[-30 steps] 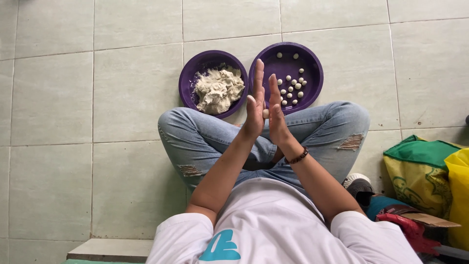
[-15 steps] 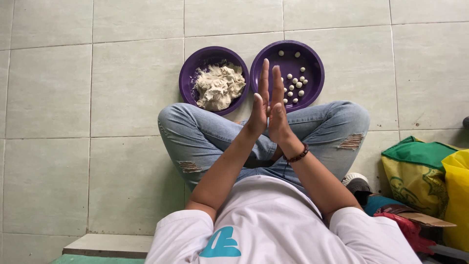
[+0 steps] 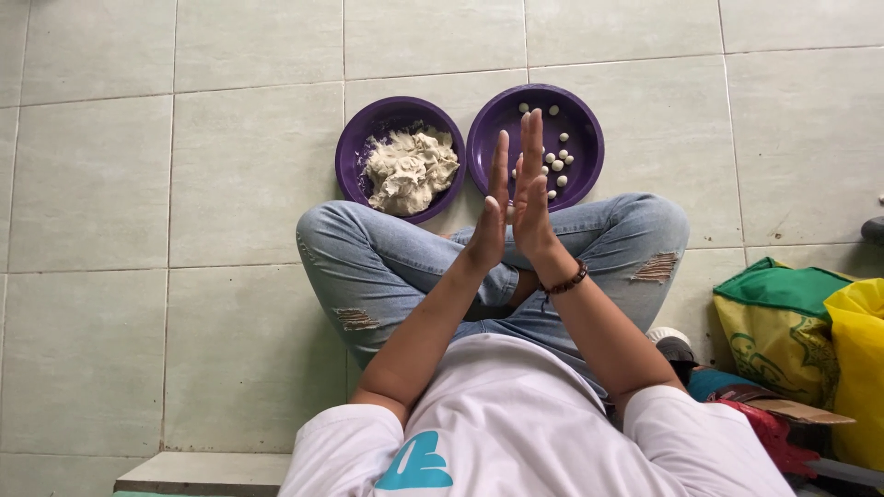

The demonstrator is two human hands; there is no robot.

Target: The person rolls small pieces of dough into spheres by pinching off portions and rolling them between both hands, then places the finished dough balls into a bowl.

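While palms press flat, left hand [image 3: 491, 213], right hand [image 3: 531, 193], over pale tiled floor [image 3: 166, 184], grip contents unclear

Pale green floor tiles [image 3: 166, 175] lie under me. Two purple bowls [image 3: 354, 152] sit side by side there. Bags [image 3: 783, 322] rest by my right knee.

Two purple bowls [image 3: 354, 147]; off-white dough [image 3: 410, 170]; blue ripped jeans [image 3: 368, 267]; pale green floor tiles [image 3: 166, 184].

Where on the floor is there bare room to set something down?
Bare tiles lie left of the dough bowl and the jeans, and beyond both bowls at the top. It is crowded at the right, by the bags, and in front, where the ball bowl touches the knees.
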